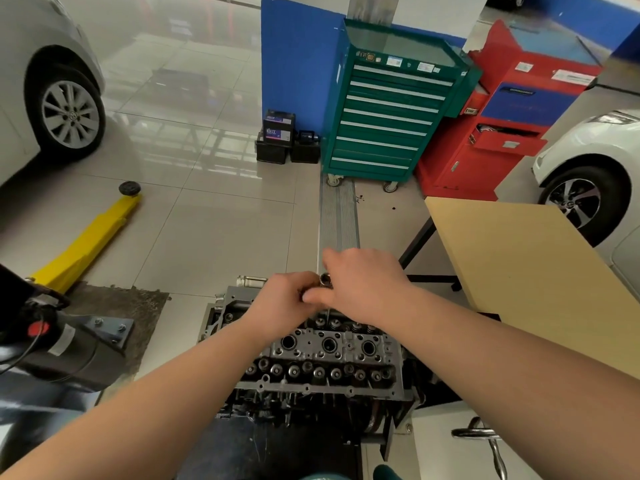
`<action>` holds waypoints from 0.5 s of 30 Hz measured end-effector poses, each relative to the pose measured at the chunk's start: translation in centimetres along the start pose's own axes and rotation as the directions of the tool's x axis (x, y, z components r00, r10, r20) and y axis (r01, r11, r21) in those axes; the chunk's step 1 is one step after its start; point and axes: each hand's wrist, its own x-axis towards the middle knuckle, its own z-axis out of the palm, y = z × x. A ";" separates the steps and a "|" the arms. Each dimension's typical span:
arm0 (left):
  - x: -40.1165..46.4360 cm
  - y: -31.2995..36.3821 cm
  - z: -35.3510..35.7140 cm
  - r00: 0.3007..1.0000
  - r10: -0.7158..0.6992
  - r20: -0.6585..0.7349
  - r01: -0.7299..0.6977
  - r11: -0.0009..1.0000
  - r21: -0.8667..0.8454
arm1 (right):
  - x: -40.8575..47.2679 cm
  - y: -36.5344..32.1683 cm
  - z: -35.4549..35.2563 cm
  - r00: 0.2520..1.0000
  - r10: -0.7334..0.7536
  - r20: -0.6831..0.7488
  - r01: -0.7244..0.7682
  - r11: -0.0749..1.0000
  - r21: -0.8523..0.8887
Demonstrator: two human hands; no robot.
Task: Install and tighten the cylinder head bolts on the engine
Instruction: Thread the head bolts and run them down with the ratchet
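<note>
Two hands are meeting above the far end of the engine (325, 355). Left hand (280, 308) is curling its fingers (304, 284) around a small metal tool, mostly hidden; right hand (363, 285) is pinching a shiny socket (325, 279) at the same spot, thumb touching the left fingers. Just below the fingers a thin shaft (328, 315) is running down toward the cylinder head; whether it is a bolt cannot be told. Beyond the fingers a green cabinet (388, 109) and a red cabinet (502, 126) are standing. Right of them a tabletop (519, 265) is showing, and a yellow lift arm (90, 240) is lying far left.
</note>
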 end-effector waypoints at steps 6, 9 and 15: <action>0.1 -0.4 -0.4 0.992 0.038 0.120 -0.038 0.999 -0.004 | 0.0 0.4 -0.2 0.999 0.039 0.031 -0.043 0.987 0.157; 0.1 -0.1 -0.1 1.000 -0.001 0.025 0.001 1.000 0.018 | 0.1 0.1 0.4 0.993 0.121 0.019 -0.121 0.991 0.048; 0.3 -0.7 -1.2 0.989 0.059 0.135 -0.067 0.996 0.059 | -0.8 0.7 0.4 0.992 -0.118 0.050 0.103 0.966 0.236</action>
